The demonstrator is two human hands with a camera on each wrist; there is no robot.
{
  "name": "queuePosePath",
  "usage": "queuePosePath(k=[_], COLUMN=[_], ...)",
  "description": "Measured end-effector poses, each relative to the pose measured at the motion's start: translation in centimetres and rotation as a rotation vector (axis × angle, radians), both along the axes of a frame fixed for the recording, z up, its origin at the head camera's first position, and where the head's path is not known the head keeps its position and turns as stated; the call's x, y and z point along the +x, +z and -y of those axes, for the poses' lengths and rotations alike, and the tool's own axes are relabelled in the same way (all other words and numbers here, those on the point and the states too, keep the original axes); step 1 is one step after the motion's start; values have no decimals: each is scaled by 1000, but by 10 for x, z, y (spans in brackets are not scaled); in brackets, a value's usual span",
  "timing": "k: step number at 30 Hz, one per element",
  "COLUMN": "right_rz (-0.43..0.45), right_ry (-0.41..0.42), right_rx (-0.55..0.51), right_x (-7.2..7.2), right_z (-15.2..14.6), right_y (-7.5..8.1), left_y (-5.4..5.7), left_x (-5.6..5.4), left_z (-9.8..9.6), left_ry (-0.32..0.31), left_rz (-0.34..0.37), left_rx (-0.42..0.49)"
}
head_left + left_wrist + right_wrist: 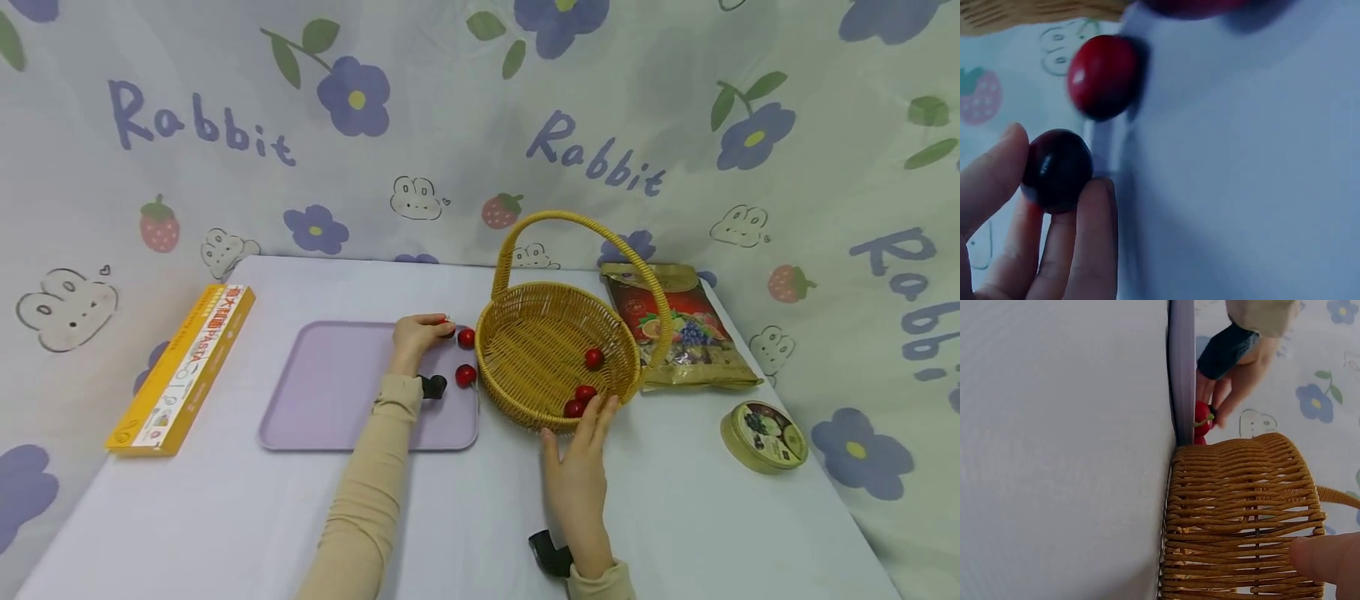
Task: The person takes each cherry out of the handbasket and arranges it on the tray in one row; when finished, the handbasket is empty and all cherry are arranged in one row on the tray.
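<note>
I have the left hand (417,340), fingers clamped on a cherry (1057,172), near the upper-right corner of the lilac tray (322,392), mid-frame; the right hand (579,475), fingers apart, touches the wicker basket (517,333). Seemingly picking up; next needs a clean lift.

pale backdrop (450,92), purple flowers (354,96), rabbit faces (67,310), pink strawberries (159,225), purple lettering (201,125), white table (247,517) in front

Purple "Rabbit" lettering repeats across the backdrop (442,108). The yellow box (183,373) reads "PASTA" after Chinese characters. Print on the bag (681,329) and round tin (765,437) seems too small to read.
</note>
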State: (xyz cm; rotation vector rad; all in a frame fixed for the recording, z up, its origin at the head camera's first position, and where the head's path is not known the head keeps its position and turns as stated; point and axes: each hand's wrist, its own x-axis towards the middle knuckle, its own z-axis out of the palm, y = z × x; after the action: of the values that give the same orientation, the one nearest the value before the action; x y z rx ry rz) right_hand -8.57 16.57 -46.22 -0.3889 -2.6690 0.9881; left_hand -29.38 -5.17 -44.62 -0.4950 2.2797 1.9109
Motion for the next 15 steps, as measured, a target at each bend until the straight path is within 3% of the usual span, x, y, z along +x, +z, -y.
queuePosePath(k=[5, 15], right_rz=[-20, -11], right_ry=[-3, -1], right_rx=[8, 3], right_x=[1, 0], right_z=[2, 2], right_y=[0, 2], left_y=[-5, -2], left_x=[2, 5], left_z=[-7, -12], left_ry=[-9, -15], left_rz=[-51, -78], left_rx=[-199, -269])
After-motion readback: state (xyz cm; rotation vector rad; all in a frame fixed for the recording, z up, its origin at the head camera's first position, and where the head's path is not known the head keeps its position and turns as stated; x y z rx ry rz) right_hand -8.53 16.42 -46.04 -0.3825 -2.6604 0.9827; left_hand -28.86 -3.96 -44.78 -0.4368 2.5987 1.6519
